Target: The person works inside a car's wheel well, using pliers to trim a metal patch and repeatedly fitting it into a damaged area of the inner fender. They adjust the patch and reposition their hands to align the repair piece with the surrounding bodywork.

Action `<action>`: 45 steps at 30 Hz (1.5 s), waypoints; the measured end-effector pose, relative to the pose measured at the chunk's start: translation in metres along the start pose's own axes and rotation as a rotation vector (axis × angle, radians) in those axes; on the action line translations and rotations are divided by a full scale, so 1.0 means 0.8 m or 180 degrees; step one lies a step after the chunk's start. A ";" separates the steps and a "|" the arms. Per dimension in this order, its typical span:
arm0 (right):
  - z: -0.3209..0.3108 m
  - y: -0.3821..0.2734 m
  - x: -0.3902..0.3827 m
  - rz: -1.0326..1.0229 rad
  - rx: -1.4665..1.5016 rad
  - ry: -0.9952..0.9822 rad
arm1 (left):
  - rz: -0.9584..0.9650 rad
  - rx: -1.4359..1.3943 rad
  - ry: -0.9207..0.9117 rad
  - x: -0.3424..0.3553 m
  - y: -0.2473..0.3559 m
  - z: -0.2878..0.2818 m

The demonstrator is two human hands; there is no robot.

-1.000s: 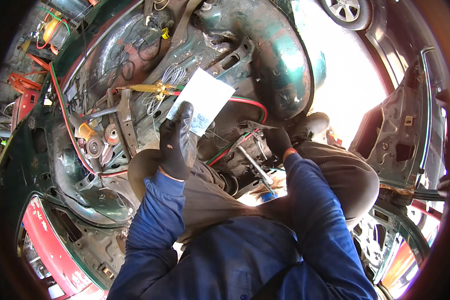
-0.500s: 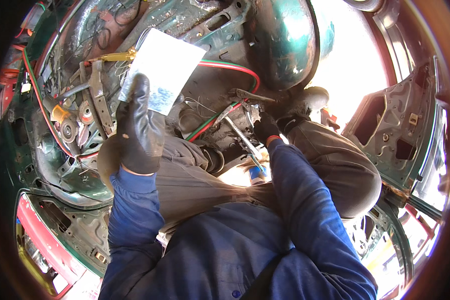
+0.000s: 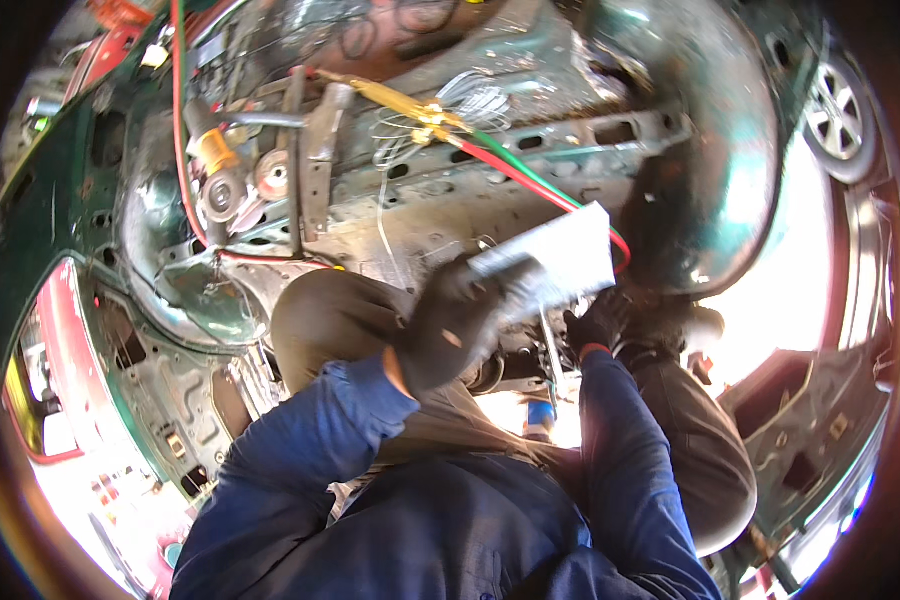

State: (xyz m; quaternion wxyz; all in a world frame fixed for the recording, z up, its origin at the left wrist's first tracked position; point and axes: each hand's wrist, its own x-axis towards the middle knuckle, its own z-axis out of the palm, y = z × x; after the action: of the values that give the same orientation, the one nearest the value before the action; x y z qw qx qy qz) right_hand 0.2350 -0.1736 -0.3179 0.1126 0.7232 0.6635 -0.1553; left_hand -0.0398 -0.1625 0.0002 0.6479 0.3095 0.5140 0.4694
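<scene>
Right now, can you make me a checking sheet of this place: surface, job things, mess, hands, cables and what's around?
Surface: scuffed metal car body, with slots and holes.
Job's things: pale rectangular sheet, blurred and tilted.
Clutter: angle grinder, flat steel bar, coiled thin wire.
Hands: left gloved hand grips the sheet; right gloved hand is below its right end, grip unclear.
Cables: red hose and green hose join a brass-coloured torch.
Surroundings: car wheel at upper right, red panel at left.
</scene>
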 end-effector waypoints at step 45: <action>-0.212 0.064 0.007 -0.1288 0.1026 -0.0098 | 0.1900 -0.0307 -0.0242 -0.025 0.066 0.075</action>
State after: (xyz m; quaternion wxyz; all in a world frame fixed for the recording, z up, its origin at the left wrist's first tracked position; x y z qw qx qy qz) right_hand 0.2990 -0.1104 -0.1652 -0.0273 0.5819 0.7595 -0.2894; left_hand 0.0019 -0.1569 0.0709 0.5140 0.4330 0.3528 0.6510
